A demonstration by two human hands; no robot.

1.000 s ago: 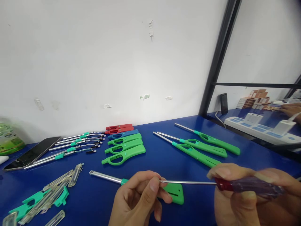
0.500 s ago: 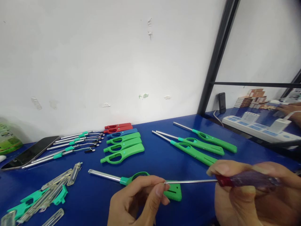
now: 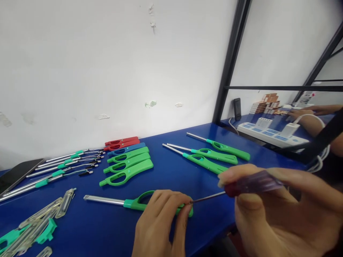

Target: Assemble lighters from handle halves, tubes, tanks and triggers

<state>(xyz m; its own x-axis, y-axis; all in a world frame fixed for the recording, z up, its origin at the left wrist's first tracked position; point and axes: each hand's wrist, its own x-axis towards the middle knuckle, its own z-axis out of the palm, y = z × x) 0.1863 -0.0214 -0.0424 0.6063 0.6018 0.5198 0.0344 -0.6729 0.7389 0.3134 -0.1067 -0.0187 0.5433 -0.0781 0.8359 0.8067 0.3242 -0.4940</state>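
Note:
A green gas lighter with a silver barrel lies near the front of the blue table. My left hand is closed over its handle, thumb and forefinger pinched close to the handle's end. Between those fingertips rests the tip of a screwdriver, which has a thin metal shaft and a clear purple-red grip. My right hand is closed around that grip. Whether a small screw sits at the tip I cannot tell, as the fingers cover it.
Behind lie green lighters, a row of green, blue and red handle shells and metal barrels with wires. Clear and teal parts and a phone are at left. A power strip and another person's hand appear right.
My left hand has gone from pinching the screwdriver's tip above the lighter down onto the lighter's handle. The screwdriver now slants down toward the handle's end. The view has swung right.

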